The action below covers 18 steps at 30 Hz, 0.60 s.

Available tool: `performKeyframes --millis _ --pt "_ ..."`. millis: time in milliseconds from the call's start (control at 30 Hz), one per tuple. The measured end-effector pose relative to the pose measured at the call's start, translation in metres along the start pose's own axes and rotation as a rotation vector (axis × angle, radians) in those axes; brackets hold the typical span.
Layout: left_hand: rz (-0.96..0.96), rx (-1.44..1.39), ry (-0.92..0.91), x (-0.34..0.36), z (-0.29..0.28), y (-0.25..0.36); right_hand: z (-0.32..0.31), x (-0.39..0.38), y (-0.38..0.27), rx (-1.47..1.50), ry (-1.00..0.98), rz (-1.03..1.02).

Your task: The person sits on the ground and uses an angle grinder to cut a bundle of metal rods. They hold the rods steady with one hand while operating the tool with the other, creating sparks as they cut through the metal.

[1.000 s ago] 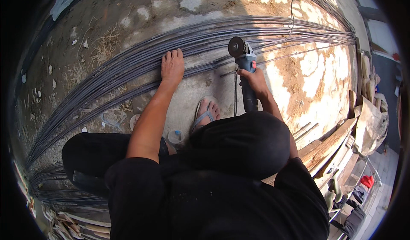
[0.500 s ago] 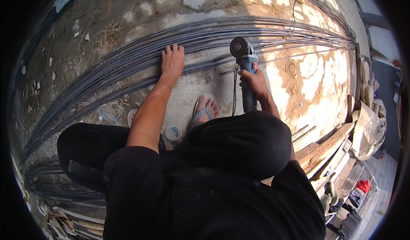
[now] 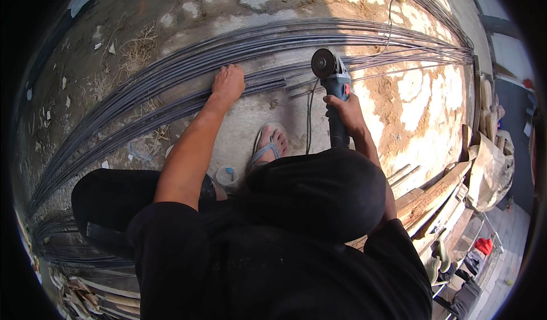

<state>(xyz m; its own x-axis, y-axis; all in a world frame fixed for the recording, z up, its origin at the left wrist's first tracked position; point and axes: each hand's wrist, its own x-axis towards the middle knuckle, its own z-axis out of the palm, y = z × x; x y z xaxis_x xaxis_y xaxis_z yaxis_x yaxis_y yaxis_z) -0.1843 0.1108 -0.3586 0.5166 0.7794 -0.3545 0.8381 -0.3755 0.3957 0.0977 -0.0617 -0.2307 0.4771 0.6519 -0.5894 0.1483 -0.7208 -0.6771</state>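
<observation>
A long bundle of dark steel rebar point(image 3: 262, 40) curves across the ground in front of me. My left hand point(image 3: 229, 84) is closed around a few nearer rods point(image 3: 265, 85), whose cut-looking ends lie just right of the hand. My right hand point(image 3: 348, 114) grips the body of an angle grinder point(image 3: 336, 85). The grinder is held upright, its dark disc point(image 3: 323, 62) at the top, a little right of those rod ends and apart from them. A dark cord point(image 3: 310, 118) hangs beside it. How the left fingertips wrap the rods is partly hidden.
My sandalled foot point(image 3: 270, 144) is close below the rods. A small translucent cup point(image 3: 227, 176) stands between my legs. Wooden planks point(image 3: 427, 203) and a plastic sheet point(image 3: 487, 172) lie at the right. More rebar point(image 3: 85, 257) runs at the lower left.
My left hand has closed and drawn the nearer rods slightly toward me, apart from the main bundle. The grinder has shifted slightly right, with my right hand still around it.
</observation>
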Motion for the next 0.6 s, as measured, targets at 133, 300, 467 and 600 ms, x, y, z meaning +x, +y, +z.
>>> performKeyframes --millis 133,300,467,600 --pt "-0.009 -0.100 -0.147 0.004 -0.019 0.000 0.000 0.003 -0.003 -0.019 -0.001 0.037" --pt "-0.016 -0.185 -0.210 0.022 -0.013 -0.016 0.011 0.018 -0.004 -0.150 -0.038 -0.034" --pt "-0.004 -0.133 -0.213 0.030 -0.017 -0.016 0.020 0.030 -0.007 -0.295 -0.100 0.027" --pt "-0.165 -0.257 -0.193 0.027 -0.017 -0.010 0.025 0.042 -0.001 -0.313 -0.087 0.020"
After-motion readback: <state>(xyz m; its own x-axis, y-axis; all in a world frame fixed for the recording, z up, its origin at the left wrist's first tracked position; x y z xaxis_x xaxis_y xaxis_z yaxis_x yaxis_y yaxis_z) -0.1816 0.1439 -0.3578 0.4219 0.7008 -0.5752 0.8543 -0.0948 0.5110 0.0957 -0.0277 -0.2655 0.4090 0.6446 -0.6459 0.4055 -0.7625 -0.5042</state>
